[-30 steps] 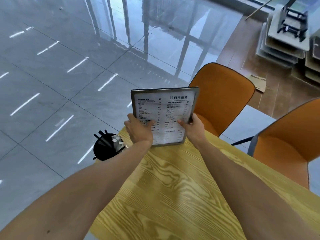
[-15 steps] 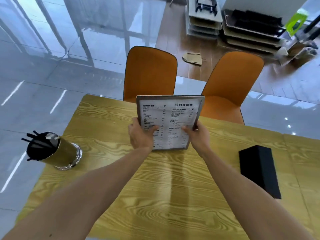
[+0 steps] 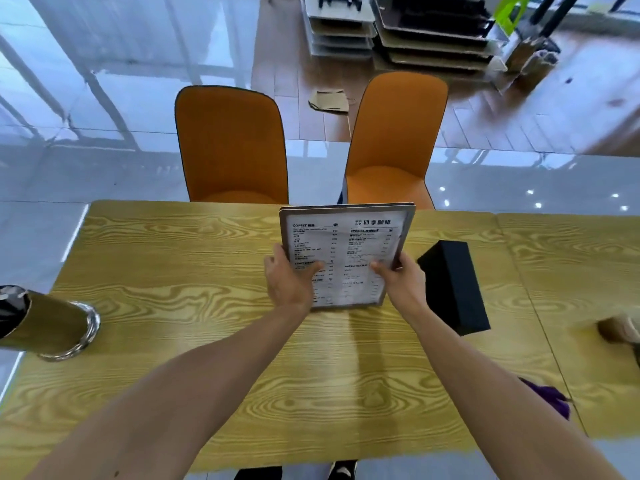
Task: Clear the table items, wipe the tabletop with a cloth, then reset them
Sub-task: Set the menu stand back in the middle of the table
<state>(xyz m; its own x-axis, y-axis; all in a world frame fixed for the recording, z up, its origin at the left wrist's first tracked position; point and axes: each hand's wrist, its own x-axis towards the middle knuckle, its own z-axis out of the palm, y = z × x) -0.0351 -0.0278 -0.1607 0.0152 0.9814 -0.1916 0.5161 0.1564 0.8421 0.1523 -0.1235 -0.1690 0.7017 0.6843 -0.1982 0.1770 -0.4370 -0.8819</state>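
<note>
A grey-framed menu board (image 3: 349,244) with printed text is held tilted above the yellow wood-grain table (image 3: 194,258). My left hand (image 3: 289,282) grips its lower left edge and my right hand (image 3: 401,280) grips its lower right edge, thumbs on the front. A black box (image 3: 453,285) lies on the table just right of my right hand. A gold cylinder holder (image 3: 48,323) with a chrome base and black sticks stands at the table's left edge. A purple cloth (image 3: 550,398) shows partly behind my right forearm.
Two orange chairs (image 3: 232,143) (image 3: 394,140) stand at the table's far side. A second table (image 3: 571,258) of the same wood adjoins on the right, with a brownish object (image 3: 620,329) at the frame's edge. Stacked boards (image 3: 415,32) sit on the floor beyond.
The view has swung right from the table's left corner to its middle. Both hands keep hold of the menu board, carried rightward over the table toward the black box.
</note>
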